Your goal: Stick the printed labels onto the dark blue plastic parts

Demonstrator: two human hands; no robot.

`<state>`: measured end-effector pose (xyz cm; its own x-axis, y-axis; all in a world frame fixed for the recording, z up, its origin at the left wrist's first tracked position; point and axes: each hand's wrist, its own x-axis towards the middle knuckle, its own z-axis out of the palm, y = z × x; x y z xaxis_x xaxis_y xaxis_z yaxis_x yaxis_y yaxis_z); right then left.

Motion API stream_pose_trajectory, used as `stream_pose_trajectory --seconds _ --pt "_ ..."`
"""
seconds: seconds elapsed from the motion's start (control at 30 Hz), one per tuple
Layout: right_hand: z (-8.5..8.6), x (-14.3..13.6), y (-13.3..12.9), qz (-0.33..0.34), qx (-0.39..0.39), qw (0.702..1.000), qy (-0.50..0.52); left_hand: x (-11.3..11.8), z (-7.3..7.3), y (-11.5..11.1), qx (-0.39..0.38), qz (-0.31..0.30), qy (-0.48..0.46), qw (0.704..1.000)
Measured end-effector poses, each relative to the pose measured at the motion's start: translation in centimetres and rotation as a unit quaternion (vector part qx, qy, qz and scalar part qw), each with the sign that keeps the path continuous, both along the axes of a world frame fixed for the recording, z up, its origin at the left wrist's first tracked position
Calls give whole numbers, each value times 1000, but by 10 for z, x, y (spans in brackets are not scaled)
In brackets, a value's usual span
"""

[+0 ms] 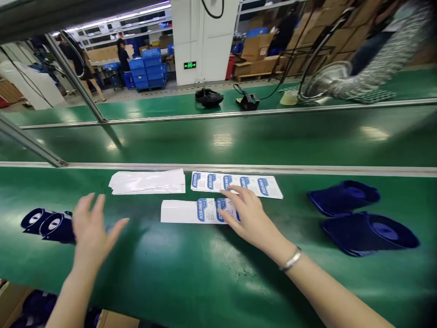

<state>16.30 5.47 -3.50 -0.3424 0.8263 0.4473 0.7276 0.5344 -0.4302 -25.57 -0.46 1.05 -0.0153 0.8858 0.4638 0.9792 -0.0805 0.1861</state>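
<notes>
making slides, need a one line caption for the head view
Right hand at a strip of blue-and-white labels on a green bench, left hand near dark-blue parts.

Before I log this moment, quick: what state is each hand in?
Left hand: open, nothing visible in it, beside the dark blue parts.
Right hand: open, thumb apart from the fingertips, over the label strips; contact cannot be told.

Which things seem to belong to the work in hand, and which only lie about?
Likely in use: half-blank label strip at the right hand; printed label strips; white strips; dark blue parts at left and right.

Seemingly unrelated: black object, silver hose, blue crates, cardboard boxes.
</notes>
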Motion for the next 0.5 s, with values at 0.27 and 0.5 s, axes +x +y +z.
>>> stream_pose_trajectory --seconds 0.27,0.5 --pt "-7 -35 19 117 87 987 -62 156 -53 26 -198 -266 60 942" --pt "36 12 -24 137 152 968 144 152 -66 23 -189 -263 57 944"
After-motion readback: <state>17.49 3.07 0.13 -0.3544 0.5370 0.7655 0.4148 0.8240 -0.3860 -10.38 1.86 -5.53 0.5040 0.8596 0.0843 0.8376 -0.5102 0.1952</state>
